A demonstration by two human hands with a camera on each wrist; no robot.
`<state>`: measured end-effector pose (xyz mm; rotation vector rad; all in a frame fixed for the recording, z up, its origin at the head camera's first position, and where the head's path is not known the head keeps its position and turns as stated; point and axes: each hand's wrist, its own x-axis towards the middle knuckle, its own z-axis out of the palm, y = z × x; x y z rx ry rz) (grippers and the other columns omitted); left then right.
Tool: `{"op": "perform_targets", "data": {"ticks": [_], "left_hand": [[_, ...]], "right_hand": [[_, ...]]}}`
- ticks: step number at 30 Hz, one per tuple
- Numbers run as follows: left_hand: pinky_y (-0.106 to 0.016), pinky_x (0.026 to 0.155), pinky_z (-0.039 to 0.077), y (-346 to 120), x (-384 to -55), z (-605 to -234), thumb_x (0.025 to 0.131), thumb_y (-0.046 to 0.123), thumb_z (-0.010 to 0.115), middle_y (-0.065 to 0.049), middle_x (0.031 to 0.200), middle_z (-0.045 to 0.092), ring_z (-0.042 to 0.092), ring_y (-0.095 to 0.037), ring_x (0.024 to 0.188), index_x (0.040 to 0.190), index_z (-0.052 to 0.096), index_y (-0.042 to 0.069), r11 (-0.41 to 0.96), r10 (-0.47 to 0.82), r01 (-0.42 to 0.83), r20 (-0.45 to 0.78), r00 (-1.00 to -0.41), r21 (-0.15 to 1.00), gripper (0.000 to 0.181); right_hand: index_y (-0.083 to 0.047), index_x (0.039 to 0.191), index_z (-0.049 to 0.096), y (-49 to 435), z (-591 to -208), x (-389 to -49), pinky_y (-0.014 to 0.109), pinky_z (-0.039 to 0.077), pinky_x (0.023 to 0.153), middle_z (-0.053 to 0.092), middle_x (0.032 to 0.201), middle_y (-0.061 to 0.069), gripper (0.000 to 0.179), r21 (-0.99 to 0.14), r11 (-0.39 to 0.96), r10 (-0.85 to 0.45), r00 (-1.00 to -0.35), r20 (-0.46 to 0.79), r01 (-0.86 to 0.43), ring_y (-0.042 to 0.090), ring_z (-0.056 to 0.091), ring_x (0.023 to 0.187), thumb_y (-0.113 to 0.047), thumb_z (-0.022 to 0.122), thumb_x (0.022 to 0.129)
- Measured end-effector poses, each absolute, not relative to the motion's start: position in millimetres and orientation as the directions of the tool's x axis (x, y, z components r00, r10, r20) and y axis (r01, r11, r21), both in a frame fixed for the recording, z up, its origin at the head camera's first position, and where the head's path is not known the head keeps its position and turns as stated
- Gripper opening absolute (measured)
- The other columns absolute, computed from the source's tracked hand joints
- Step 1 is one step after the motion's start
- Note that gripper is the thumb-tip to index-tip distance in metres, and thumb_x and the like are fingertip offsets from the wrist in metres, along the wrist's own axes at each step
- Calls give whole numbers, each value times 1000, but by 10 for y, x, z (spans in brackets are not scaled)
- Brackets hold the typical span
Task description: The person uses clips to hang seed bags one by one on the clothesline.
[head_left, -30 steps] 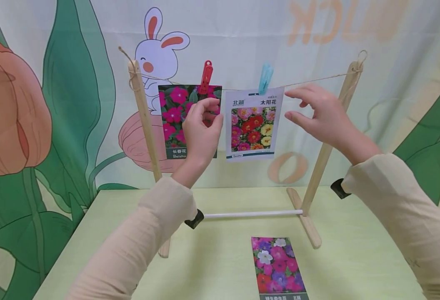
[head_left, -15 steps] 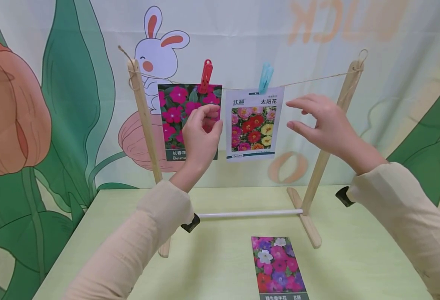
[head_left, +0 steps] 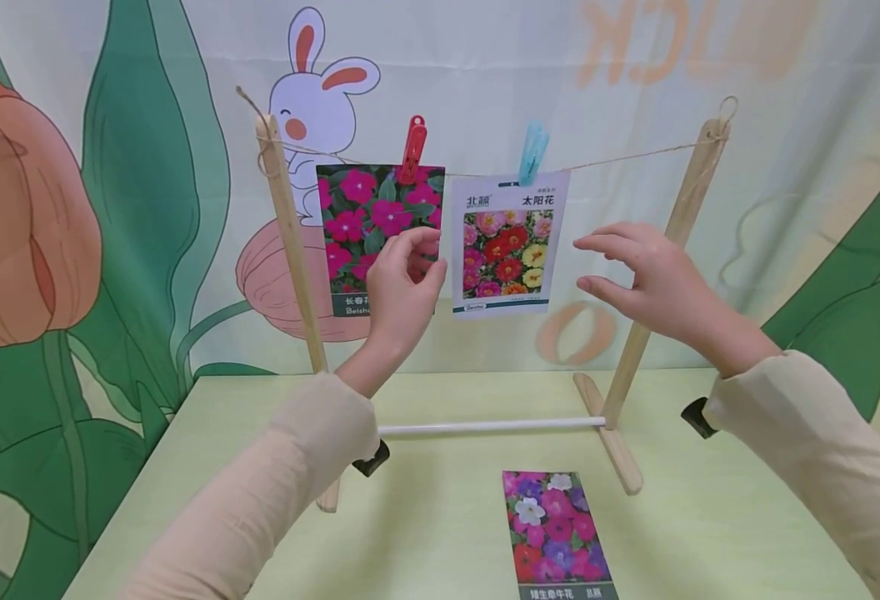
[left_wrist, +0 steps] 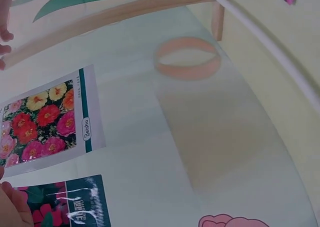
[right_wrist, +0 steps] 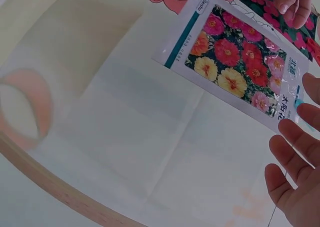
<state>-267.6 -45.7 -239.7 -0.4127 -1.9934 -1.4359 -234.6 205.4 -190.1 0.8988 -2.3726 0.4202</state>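
Note:
Two flower seed packets hang from a twine line (head_left: 627, 157). A red clothespin (head_left: 413, 150) clips the dark packet with magenta flowers (head_left: 350, 200), and a light blue clothespin (head_left: 533, 154) clips the white packet (head_left: 503, 250). My left hand (head_left: 402, 287), fingers loosely bent and holding nothing, is in front of the dark packet and hides its lower right part. To the right of the white packet is my right hand (head_left: 646, 283), fingers extended and thumb apart, with nothing in it. In the right wrist view its fingers (right_wrist: 300, 137) appear beside the white packet's top.
Wooden posts (head_left: 290, 242) stand at both ends of the twine, joined low down by a white rod (head_left: 485, 427). A third seed packet with pink and purple flowers (head_left: 556, 533) lies on the pale green table (head_left: 425, 533). Behind hangs a printed curtain (head_left: 485, 67).
Both hands have come down, the right one also drifting slightly to the right. The hanging packets and clothespins stay on the line.

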Motion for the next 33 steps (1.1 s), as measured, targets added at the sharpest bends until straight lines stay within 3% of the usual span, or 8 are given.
{"op": "perform_targets", "data": {"ticks": [17,24,33], "left_hand": [[-27,69,48,-500,-2643,-2553,80,5,61,-10,93,57,56,-17,76,109,56,6,395,-38,568,631,-775,722,29],[-26,66,47,-516,-2617,-2654,80,6,61,-9,93,58,56,-16,77,109,56,7,419,1,557,613,-790,717,30],[-26,65,47,-537,-2605,-2747,79,6,61,-7,91,58,57,-17,74,109,57,7,440,19,550,605,-796,710,30]], "right_hand": [[-4,111,58,2120,-2104,-2275,40,47,73,57,110,11,38,-93,735,-530,-655,539,-671,26,50,103,-15,67,76],[-6,111,59,2170,-2222,-2245,27,46,57,57,109,9,38,-102,741,-534,-674,510,-664,22,51,97,-16,68,76],[-6,112,58,2217,-2325,-2198,27,45,58,57,108,9,38,-104,733,-548,-674,495,-672,21,52,93,-17,67,77]]}}
